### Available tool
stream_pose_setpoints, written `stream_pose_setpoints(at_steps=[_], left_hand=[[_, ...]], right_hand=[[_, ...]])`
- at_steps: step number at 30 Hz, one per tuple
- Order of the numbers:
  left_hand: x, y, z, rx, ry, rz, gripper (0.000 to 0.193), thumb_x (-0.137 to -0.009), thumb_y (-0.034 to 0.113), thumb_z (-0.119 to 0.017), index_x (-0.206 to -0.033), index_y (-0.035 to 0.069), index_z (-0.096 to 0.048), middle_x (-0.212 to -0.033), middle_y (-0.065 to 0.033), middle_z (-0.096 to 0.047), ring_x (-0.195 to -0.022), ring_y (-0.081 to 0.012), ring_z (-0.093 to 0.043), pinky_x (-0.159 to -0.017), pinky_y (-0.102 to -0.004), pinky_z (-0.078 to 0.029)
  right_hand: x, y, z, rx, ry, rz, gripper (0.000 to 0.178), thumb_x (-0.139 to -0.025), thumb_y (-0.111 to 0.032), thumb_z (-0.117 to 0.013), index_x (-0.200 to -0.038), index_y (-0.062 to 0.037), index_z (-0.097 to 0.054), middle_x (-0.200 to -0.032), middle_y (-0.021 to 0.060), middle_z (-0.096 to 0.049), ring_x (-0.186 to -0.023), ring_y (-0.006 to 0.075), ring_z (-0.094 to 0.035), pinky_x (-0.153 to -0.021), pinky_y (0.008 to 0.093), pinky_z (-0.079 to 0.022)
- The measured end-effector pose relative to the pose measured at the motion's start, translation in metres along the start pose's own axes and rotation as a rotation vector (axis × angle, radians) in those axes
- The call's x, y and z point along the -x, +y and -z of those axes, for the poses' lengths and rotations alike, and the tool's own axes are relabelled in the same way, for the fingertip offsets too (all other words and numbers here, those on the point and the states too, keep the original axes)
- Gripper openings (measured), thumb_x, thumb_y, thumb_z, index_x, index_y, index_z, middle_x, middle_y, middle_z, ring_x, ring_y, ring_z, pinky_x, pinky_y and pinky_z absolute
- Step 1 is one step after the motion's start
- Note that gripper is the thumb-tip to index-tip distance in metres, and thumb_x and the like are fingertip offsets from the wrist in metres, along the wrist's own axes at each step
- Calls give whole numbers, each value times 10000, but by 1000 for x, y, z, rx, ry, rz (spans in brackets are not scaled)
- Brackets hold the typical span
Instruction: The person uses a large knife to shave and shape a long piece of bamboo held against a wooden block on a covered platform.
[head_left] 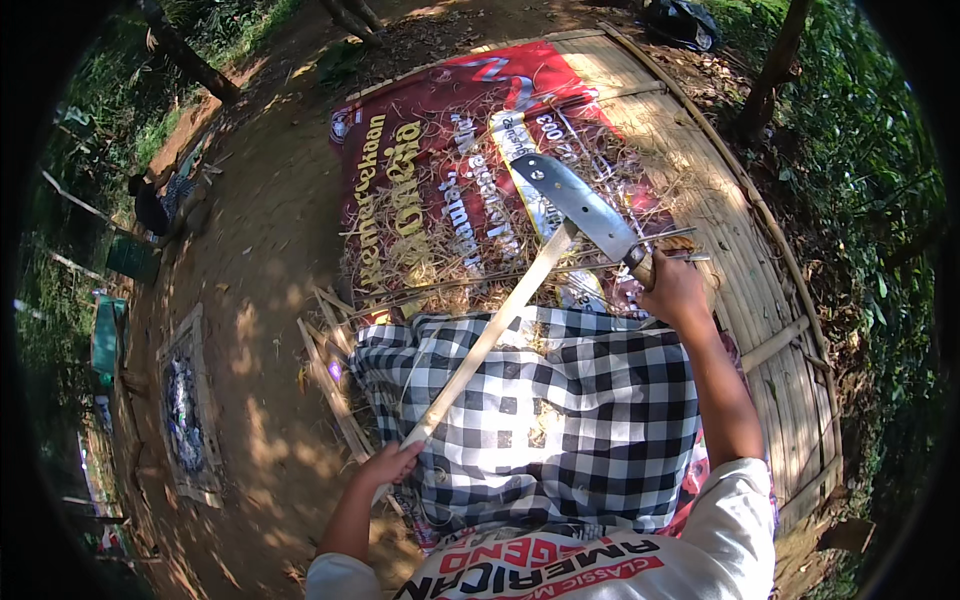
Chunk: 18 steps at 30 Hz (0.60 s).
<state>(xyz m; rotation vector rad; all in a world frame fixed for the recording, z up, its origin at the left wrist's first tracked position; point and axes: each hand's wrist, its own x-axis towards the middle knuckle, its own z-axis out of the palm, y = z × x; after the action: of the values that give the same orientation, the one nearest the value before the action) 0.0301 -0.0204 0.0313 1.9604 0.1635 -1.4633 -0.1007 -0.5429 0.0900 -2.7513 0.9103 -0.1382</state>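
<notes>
white shirt (610,560) nearest, 6 o'clock. left grip (398,463), 7 o'clock: clenched round pale stick (480,353), probably steadying it. right grip (678,290), 3 o'clock: wrapped round handle of machete (578,205), blade at stick's 1 o'clock end.

Open-air work yard, rural in look. Setting is shown by bare earth ground (270,250), tree trunks (778,75) and dense green foliage (880,180) at the edges. Manual woodworking is indicated by a large knife (585,205), a pale stick (490,345) and curled shavings (645,205), strewn over a red printed banner (557,75) spread on a slatted bamboo surface (705,165).
</notes>
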Motion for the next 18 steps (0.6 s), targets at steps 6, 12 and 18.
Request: stream_pose_setpoints(at_steps=[6, 12, 18], left_hand=[[-11, -1, -3, 46, -50, -29, 425, -933, 475, -573, -750, 119, -427, -576, 60, -375, -447, -57, -333, -409, -235, -268], [-19, -3, 10, 94, -209, 57, 434, -968, 464, -509, -745, 97, -446, -546, 31, -395, -434, -77, -354, -414, -249, -303], [-9, 1, 1, -145, -24, -117, 599, -934, 559, -499, -874, -31, -578, -611, -106, -599, -471, -158, -559, -463, -314, -449]], right_hand=[[16, 22, 3, -483, 62, -303, 392, -674, -203, -727, -995, 6, -645, -861, 236, -672, -838, 396, -652, -733, 432, -505], [47, -5, 11, -517, 184, -104, 281, -653, -72, -617, -915, 30, -612, -791, 243, -639, -782, 420, -628, -701, 405, -495], [69, -60, 6, -550, 24, 153, 297, -603, -93, -669, -878, -14, -590, -723, 216, -619, -715, 421, -612, -621, 437, -494]])
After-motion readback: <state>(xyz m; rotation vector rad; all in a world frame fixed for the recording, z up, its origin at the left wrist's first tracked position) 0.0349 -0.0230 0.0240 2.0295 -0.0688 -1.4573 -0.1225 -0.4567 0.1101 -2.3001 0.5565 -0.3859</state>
